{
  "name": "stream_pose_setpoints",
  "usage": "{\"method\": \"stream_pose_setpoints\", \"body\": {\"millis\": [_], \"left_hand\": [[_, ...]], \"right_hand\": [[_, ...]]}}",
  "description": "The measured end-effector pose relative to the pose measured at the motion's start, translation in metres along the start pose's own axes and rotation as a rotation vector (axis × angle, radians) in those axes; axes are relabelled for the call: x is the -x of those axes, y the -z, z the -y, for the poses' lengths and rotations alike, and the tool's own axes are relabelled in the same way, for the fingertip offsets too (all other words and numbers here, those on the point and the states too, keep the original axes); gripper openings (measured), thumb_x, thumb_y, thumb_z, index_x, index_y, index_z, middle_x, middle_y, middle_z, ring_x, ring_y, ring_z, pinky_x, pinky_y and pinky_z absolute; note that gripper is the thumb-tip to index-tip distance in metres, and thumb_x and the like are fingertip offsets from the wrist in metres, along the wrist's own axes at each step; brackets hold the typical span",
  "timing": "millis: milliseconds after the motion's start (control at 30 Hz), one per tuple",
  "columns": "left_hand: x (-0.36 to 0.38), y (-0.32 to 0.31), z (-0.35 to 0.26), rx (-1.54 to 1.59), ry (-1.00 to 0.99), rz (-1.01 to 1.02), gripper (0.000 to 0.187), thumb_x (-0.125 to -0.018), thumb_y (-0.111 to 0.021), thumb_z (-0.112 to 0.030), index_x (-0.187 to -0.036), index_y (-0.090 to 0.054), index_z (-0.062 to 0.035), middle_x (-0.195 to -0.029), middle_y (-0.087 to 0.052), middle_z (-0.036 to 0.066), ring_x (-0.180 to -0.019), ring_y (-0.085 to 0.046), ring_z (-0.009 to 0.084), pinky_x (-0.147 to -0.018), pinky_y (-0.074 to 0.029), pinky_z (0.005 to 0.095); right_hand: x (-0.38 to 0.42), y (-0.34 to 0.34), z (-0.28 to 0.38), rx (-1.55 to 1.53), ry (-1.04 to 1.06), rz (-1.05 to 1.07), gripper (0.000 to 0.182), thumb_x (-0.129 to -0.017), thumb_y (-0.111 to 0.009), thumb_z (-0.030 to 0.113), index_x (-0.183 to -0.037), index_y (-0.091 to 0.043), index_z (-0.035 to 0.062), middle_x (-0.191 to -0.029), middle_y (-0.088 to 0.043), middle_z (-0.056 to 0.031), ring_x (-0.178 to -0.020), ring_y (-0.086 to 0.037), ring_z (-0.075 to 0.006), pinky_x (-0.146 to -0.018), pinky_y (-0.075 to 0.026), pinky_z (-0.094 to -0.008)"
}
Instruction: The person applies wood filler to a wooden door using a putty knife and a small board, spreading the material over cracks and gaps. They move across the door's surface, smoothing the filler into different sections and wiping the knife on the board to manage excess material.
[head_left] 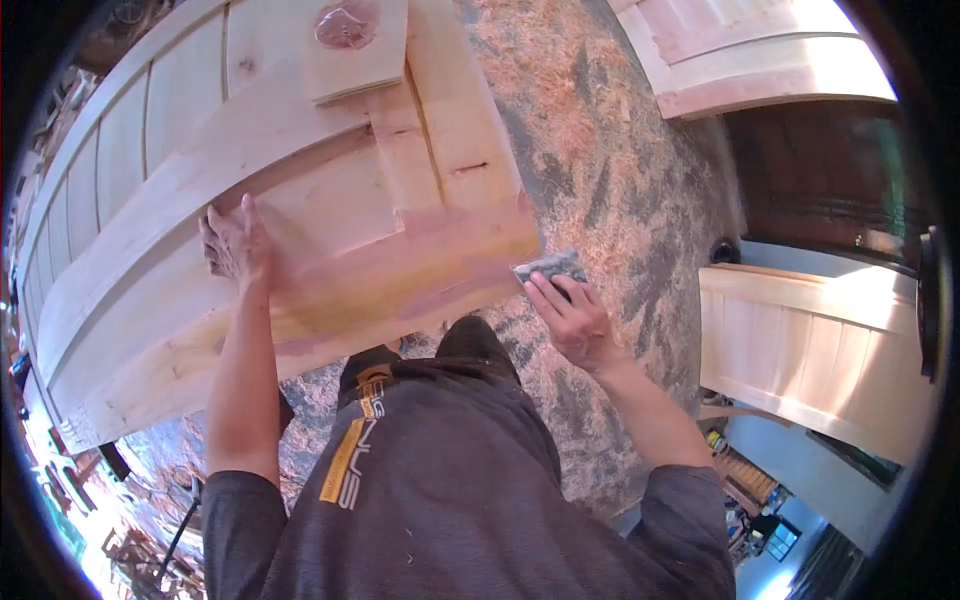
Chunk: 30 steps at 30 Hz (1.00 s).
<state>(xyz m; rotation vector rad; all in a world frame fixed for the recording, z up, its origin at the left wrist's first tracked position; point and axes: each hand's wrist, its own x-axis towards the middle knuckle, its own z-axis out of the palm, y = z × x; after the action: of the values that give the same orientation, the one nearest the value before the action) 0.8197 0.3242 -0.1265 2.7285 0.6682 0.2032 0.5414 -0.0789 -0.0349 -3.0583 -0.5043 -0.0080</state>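
Observation:
A large pale wooden door point(330, 215) with recessed panels lies in front of me. Pinkish and yellowish patches run along its near edge. My left hand point(238, 245) rests on the door at the raised lip of a recessed panel, fingers apart and holding nothing. In my right hand point(575, 318) is a grey piece of sandpaper point(555, 266), gripped between thumb and fingers just off the door's right corner. Whether a block sits inside the sandpaper is hidden. A square wooden board point(368, 72) lies on the door, with a reddish-brown smear of paste point(345, 25) on it.
Wood shavings point(610, 150) cover the grey floor beyond the door. Another pale panelled wooden piece point(770, 55) lies at the upper right. A further panelled door point(800, 350) stands at the right. Clutter fills the lower left edge.

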Motion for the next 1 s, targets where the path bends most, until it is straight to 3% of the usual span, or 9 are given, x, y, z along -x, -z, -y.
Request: {"method": "stream_pose_setpoints", "body": {"millis": [200, 567, 867, 967, 1000], "left_hand": [[-0.006, -0.015, 0.006, 0.036, -0.028, -0.053, 0.093, -0.094, -0.041, -0.073, -0.159, -0.025, -0.0074, -0.165, -0.023, 0.020, -0.153, -0.019, 0.0344, -0.122, -0.014, 0.0505], [-0.006, -0.016, 0.001, -0.059, -0.012, -0.055, 0.093, -0.095, -0.039, -0.073, -0.159, -0.025, -0.0078, -0.166, -0.021, 0.019, -0.154, -0.018, 0.0325, -0.122, -0.012, 0.0489], [-0.008, -0.016, 0.001, -0.053, -0.013, -0.045, 0.093, -0.095, -0.041, -0.072, -0.159, -0.025, -0.0080, -0.166, -0.021, 0.019, -0.154, -0.018, 0.0318, -0.123, -0.012, 0.0478], [-0.005, -0.014, 0.001, -0.051, 0.000, -0.031, 0.092, -0.094, -0.043, -0.071, -0.159, -0.025, -0.0083, -0.166, -0.021, 0.020, -0.154, -0.018, 0.0325, -0.123, -0.013, 0.0481], [-0.006, -0.014, 0.001, -0.055, 0.006, -0.024, 0.092, -0.094, -0.044, -0.071, -0.159, -0.025, -0.0084, -0.166, -0.021, 0.020, -0.154, -0.019, 0.0328, -0.123, -0.013, 0.0482]], "right_hand": [[0.006, -0.015, 0.007, 0.052, -0.046, -0.037, 0.045, -0.087, -0.057, 0.012, -0.131, -0.065, 0.0064, -0.136, -0.064, -0.0072, -0.117, -0.057, -0.0264, -0.097, -0.048, -0.0379], [0.003, -0.017, 0.005, -0.066, -0.059, -0.006, 0.047, -0.084, -0.058, 0.009, -0.130, -0.065, 0.0058, -0.136, -0.064, -0.0078, -0.114, -0.058, -0.0266, -0.094, -0.050, -0.0379], [-0.024, 0.027, 0.007, -0.201, -0.101, 0.302, 0.046, -0.080, -0.060, 0.006, -0.126, -0.065, 0.0039, -0.129, -0.066, -0.0115, -0.116, -0.058, -0.0265, -0.093, -0.051, -0.0393], [-0.029, 0.040, 0.005, -0.320, -0.187, 0.442, 0.048, -0.081, -0.060, 0.005, -0.129, -0.064, 0.0064, -0.128, -0.066, -0.0112, -0.113, -0.061, -0.0289, -0.091, -0.054, -0.0411], [-0.033, 0.046, 0.007, -0.353, -0.310, 0.436, 0.048, -0.082, -0.059, 0.004, -0.129, -0.063, 0.0070, -0.126, -0.067, -0.0108, -0.111, -0.061, -0.0295, -0.091, -0.054, -0.0418]]}}
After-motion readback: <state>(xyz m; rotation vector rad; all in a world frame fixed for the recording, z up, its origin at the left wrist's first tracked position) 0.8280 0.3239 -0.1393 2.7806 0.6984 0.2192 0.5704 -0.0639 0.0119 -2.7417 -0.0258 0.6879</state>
